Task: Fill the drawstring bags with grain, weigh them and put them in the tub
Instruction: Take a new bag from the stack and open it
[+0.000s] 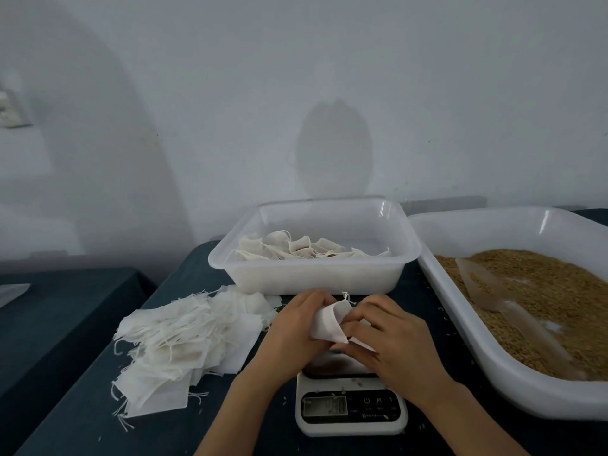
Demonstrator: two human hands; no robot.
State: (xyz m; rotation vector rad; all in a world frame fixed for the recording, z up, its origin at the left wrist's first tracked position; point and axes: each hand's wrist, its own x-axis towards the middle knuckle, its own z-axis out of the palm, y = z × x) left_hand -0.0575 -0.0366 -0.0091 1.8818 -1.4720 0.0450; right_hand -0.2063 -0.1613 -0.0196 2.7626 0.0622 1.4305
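Both hands hold one small white drawstring bag (330,323) just above the kitchen scale (350,406). My left hand (297,327) grips its left side and my right hand (385,334) pinches its right edge. The bag's string (348,296) sticks out at the top. Behind the hands stands a white tub (316,271) with several bags lying in it. At the right, a large white tray (503,380) holds brown grain (556,291) with a clear scoop (493,291) lying on it.
A loose heap of empty white bags (184,340) lies on the dark table cloth (82,406) to the left of the scale. A few stray grains dot the cloth and the scale. A white wall rises right behind the tub.
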